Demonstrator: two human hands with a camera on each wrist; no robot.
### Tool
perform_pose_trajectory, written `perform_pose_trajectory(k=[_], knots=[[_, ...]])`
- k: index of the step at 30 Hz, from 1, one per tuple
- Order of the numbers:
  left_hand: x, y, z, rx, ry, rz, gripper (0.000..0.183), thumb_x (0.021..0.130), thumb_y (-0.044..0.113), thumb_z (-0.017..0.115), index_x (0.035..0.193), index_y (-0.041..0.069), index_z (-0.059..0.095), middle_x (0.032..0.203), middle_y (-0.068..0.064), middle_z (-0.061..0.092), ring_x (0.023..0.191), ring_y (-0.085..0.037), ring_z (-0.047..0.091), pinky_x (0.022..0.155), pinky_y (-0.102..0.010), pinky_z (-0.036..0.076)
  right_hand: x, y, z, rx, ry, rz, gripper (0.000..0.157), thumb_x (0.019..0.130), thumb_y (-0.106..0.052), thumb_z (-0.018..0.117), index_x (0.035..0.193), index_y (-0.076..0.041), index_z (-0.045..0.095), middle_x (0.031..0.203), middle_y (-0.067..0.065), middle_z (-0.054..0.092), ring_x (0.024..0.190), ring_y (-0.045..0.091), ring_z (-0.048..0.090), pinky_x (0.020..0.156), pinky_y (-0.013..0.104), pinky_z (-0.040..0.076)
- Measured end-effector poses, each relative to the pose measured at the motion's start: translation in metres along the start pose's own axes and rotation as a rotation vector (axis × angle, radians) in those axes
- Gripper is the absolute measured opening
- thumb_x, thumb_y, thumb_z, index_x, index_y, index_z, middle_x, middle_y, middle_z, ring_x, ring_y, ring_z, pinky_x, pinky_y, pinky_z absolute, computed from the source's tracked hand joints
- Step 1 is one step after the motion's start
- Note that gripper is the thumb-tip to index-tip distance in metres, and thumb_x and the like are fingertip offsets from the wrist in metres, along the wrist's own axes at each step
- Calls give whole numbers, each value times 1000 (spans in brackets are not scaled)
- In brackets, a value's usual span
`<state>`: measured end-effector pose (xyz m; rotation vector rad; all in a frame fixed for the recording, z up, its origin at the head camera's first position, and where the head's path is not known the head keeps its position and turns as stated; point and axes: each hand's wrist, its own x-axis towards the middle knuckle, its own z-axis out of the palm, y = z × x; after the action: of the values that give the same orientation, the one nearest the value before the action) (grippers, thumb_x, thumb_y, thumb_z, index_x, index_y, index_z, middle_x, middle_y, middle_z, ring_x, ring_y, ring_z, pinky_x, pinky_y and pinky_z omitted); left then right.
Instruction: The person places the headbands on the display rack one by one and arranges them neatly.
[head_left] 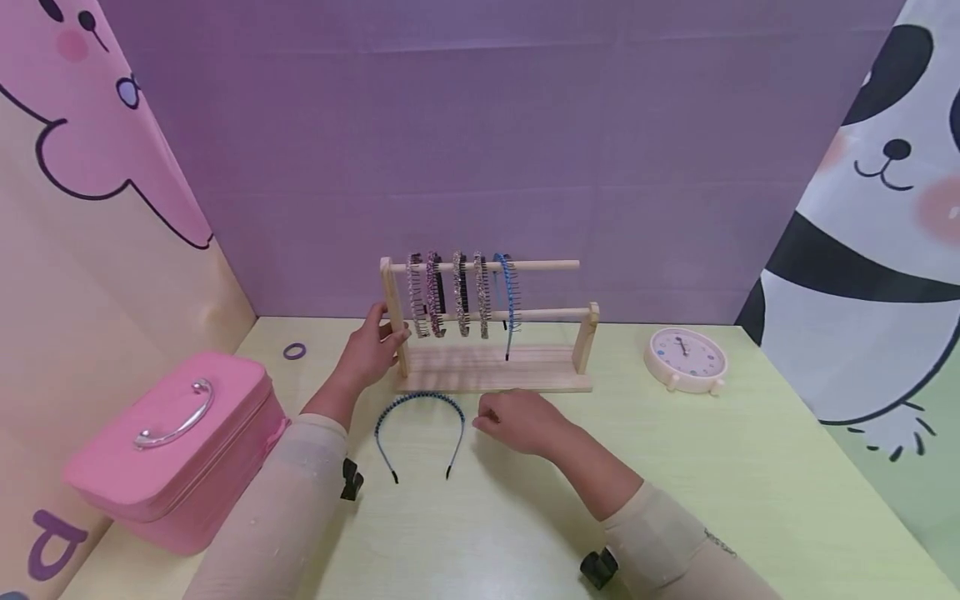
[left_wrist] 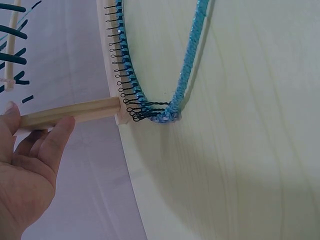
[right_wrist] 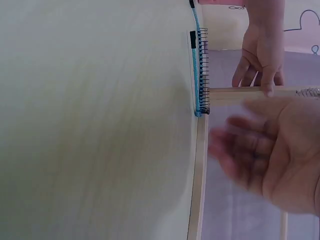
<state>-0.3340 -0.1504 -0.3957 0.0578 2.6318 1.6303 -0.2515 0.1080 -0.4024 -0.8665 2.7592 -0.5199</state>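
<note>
My left hand point(head_left: 369, 348) holds the left upright of a wooden headband rack point(head_left: 495, 379), thumb on one side and fingers on the other, as the left wrist view shows. Several glittery headbands point(head_left: 460, 293) hang on its two rods, and the rightmost is a blue headband point(head_left: 510, 292). On the table just in front of the base lies another blue headband point(head_left: 420, 395), its two black-tipped ends toward me. To the right of it, my right hand point(head_left: 519, 422) hovers with loosely curled fingers and nothing in them; it is blurred in the right wrist view.
A pink case point(head_left: 180, 442) with a silver handle stands at the left. Behind it lies a purple ring point(head_left: 295, 351). A round pink clock point(head_left: 686, 360) is on the right side of the table point(head_left: 712, 483). A purple backdrop point(head_left: 420, 142) closes off the back.
</note>
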Motion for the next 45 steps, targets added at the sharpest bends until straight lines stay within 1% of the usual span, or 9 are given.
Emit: perform_pose_trajectory(k=[5,9,13,17,22,27,30,36,45], knots=[[0,1,-1,-5,3,1,56,102,30,52,150,31,24,155,-13,40,138,-33,44,100,-50,51,2,-5,8,132,-158,-138,28,100,-38,55,117,-18,66,117,-8,67,110,12,60,96,33,51],[1,2,0,-14,-3,8,55,102,31,53,150,31,25,155,-13,40,138,-33,45,99,-49,52,1,-5,9,101,-159,-123,20,99,-35,58,108,-21,68,107,-11,67,99,8,60,88,30,52],[3,1,1,-12,2,10,54,102,30,53,149,30,26,153,-14,42,136,-32,47,98,-49,53,-2,2,3,29,-118,-27,13,98,-31,60,99,-21,68,93,-11,65,82,8,57,76,30,50],[5,-1,1,-20,-2,22,52,103,28,52,149,29,27,152,-14,44,136,-32,48,97,-49,53,-6,16,-8,-147,-104,157,21,96,-36,61,98,-16,65,85,-4,65,75,13,55,69,33,49],[5,-3,0,-28,0,36,51,103,26,53,147,28,29,150,-15,46,135,-31,49,96,-49,54,-14,24,-15,-215,-203,288,35,91,-44,67,83,-11,61,70,-2,52,65,16,44,58,31,38],[5,-5,-1,-24,6,44,51,103,25,53,147,29,28,150,-15,46,134,-32,49,96,-49,54,-24,8,-16,-156,-391,317,35,84,-36,77,68,-12,57,59,-2,47,56,13,42,54,28,35],[4,-5,-2,-20,3,47,52,103,26,52,148,28,27,151,-15,45,135,-32,48,96,-49,54,-29,2,-15,-138,-433,302,28,85,-21,77,67,-12,58,58,0,52,54,14,47,54,27,38],[4,-6,-1,-18,4,43,52,103,25,53,149,28,27,150,-16,45,134,-33,49,95,-48,55,-36,15,-24,46,-339,236,18,90,-13,70,76,-13,59,70,2,61,61,17,59,57,29,50],[5,-6,-1,-3,9,56,53,103,27,52,149,25,27,149,-16,47,134,-32,50,94,-48,55,-51,51,-71,325,-242,106,11,100,-14,53,94,-10,61,78,6,60,70,20,62,62,35,59]])
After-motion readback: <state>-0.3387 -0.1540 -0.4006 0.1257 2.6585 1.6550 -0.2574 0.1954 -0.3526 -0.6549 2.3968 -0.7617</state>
